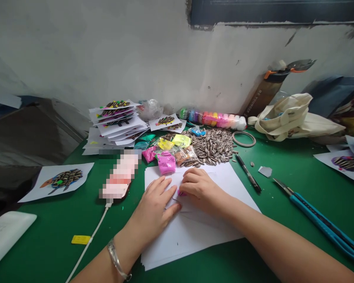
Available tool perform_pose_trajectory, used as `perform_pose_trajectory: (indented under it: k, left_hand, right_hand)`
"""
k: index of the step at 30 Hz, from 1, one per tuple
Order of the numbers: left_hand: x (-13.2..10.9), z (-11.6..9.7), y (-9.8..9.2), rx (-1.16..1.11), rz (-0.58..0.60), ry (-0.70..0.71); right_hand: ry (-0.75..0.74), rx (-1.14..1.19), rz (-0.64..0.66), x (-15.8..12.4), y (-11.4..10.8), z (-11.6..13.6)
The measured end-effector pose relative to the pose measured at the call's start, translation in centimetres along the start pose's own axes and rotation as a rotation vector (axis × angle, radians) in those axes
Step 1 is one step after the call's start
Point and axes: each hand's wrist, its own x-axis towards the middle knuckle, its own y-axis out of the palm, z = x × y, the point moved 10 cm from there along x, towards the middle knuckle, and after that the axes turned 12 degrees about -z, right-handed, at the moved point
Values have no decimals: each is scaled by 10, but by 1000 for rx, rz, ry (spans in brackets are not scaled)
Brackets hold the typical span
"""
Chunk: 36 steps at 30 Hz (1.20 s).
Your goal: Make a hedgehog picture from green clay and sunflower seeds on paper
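My left hand (156, 206) lies flat with fingers stretched out on a stack of white paper (194, 232), holding the sheet down. My right hand (199, 188) is curled just to its right, fingertips pinched on a small pink lump of clay (181, 193) pressed against the paper. A faint pencil outline shows on the sheet near the fingers. Just beyond the paper lie small bags of coloured clay (166, 162), pink, yellow and teal, and a heap of striped sunflower seeds (212, 147).
A pile of finished seed pictures (118, 120) sits at the back left, one more (63, 179) lies at the left. A phone on a white cable (119, 177), a black pen (249, 175), blue-handled scissors (321, 222), a tape ring (243, 138), clay tubs (212, 118) and a cloth bag (292, 118) stand around.
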Motion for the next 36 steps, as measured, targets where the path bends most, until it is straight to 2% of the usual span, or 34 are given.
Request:
perform_pose_trajectory:
  k: [26,32,36]
  left_hand:
    - [2,1,0,-14,-12,5]
    - [3,0,-2,-17,-22,-1]
    - [1,0,-3,-10,-25,-2]
  right_hand:
    - [4,13,6,0,5,2]
    - [44,69,-60,6,-8,-4]
    - [73,80,-55,5,-12,-8]
